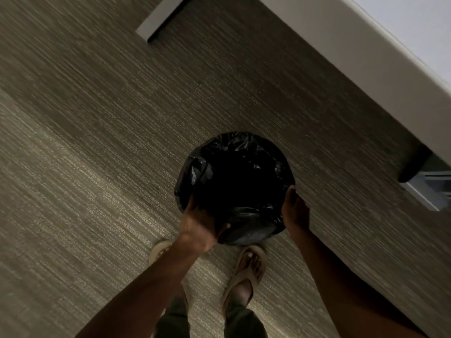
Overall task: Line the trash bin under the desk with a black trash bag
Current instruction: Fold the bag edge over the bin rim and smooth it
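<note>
At the centre of the view, seen from straight above, sits a round trash bin whose mouth is wholly covered by a glossy black trash bag, the film crinkled over the rim and falling into a dark hollow. The bin appears to be held just above a grey-brown carpet; whether it touches the floor cannot be told. At the bin's seven o'clock the left hand curls its fingers closed around the bagged rim, thumb tip showing pale against the plastic. At four o'clock the right hand presses against the outer wall, fingers wrapped over the bag's edge. Directly below, at six o'clock, are two feet in pale sandals. A pale desk edge runs diagonally from twelve to three o'clock, near the bin but apart from it, so the bin is not yet underneath. The lining looks done; placing the bin remains. The likely risk is the loose film slipping off the rim as the hands let go, or snagging the desk edge and pulling free.
</note>
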